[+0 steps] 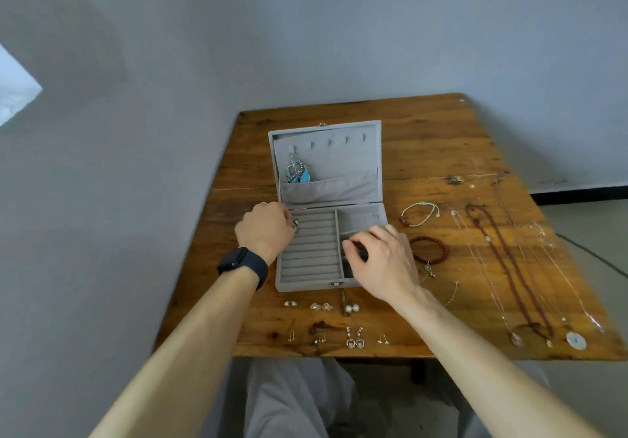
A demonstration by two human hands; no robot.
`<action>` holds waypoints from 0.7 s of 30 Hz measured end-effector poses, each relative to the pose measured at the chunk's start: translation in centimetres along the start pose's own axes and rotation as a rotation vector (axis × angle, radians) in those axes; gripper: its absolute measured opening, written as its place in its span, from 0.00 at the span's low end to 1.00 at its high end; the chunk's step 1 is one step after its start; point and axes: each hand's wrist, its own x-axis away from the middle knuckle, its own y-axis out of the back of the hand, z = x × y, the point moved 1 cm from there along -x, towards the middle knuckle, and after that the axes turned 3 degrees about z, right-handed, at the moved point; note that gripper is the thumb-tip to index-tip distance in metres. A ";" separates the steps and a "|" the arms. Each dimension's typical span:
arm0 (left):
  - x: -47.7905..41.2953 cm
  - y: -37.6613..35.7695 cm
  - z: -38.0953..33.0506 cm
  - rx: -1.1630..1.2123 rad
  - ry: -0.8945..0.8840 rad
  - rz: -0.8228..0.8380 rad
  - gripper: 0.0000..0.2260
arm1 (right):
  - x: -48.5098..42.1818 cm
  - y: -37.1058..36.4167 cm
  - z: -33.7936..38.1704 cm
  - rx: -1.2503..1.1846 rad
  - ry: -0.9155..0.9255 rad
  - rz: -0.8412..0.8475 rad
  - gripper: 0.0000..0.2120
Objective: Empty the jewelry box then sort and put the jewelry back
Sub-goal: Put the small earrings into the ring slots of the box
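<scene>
Plainly the move in hand is seating a ring, and the left hand (265, 230), a dark watch (242, 264) on its wrist, is the nearer one. Its fingers are curled in and seem to pinch a small silvery ring (295, 225) at their tips. The padded slots of the open jewelry box (311, 257) lie right under and just beyond those tips, their long axis running away to the right, so the ring only has to be pushed down. A feathered earring (299, 172) hangs in the lid further off. The right hand (384, 261) hovers over the side compartments, thumb drawn toward bent fingers. Whether it grips anything I cannot tell. To its right a beaded bracelet (430, 250) and necklaces (506, 267) lie on the table (441, 152). Nothing blocks the slots.
</scene>
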 end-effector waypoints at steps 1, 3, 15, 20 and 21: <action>-0.2 -0.1 -0.1 0.002 0.020 0.015 0.09 | 0.0 0.0 0.1 0.001 0.001 0.000 0.15; -0.5 -0.2 -0.4 -0.019 0.059 0.039 0.10 | 0.1 0.1 0.1 -0.003 0.003 -0.013 0.15; -1.0 -0.3 -2.4 -0.163 0.163 0.091 0.14 | 0.2 -0.1 -0.1 0.021 0.003 -0.032 0.14; -0.8 -0.5 -2.0 -0.184 0.133 0.067 0.16 | 0.2 -0.1 0.0 0.018 0.004 -0.027 0.14; -0.7 -0.6 -1.9 -0.191 0.124 0.053 0.16 | 0.3 -0.2 -0.1 0.018 0.004 -0.024 0.14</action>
